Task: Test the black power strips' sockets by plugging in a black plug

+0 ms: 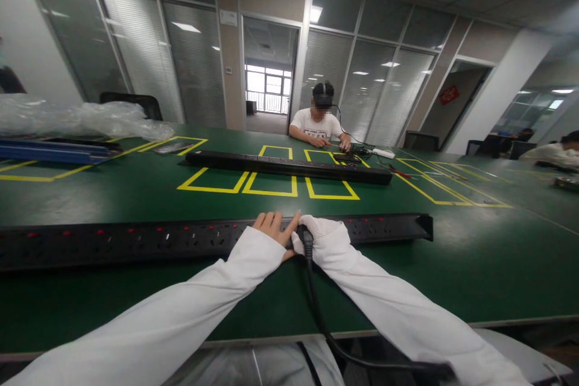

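Centrally, a black cable plug [307, 240] was pinched by the gloved right hand [324, 231] at a power strip [149, 248] across the lower frame, braced by the spread left hand [272, 227], its seating undetermined, other visible sockets [216, 235] left unfilled.

The green table [474, 259] carries two power strips [181, 240] [289, 168].

A long black power strip [199, 239] lies crosswise by a black plug [308, 240].

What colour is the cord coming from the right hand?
The cord is black, as the head view shows.
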A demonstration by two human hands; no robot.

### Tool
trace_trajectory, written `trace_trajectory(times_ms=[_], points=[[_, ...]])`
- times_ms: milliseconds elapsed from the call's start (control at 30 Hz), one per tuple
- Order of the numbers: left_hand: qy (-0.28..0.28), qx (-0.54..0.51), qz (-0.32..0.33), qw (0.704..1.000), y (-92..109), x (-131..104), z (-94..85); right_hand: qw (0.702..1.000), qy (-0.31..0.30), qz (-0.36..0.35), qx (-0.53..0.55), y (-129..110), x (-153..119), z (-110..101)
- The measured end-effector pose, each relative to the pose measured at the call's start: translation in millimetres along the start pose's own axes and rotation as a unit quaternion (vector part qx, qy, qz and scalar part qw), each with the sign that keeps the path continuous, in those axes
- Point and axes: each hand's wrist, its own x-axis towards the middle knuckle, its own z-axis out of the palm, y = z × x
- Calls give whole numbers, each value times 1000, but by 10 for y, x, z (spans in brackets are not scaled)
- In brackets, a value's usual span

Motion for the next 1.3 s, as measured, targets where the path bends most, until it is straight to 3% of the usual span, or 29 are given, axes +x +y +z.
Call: trace_trajectory(times_ms=[200, 400, 900, 1300], points=[[-14, 4, -9, 1000, 18, 24, -15, 1000, 18, 1, 1, -11, 0, -49], [-12, -17, -13, 1000, 16, 31, -6, 999, -2, 37, 13, -7, 34, -57], [0, -12, -6, 1000, 5, -5, -2, 999, 35, 14, 34, 2, -27, -2], [-1, -7, -7, 1000, 0, -13, 12, 999, 23, 19, 39, -7, -29, -27]])
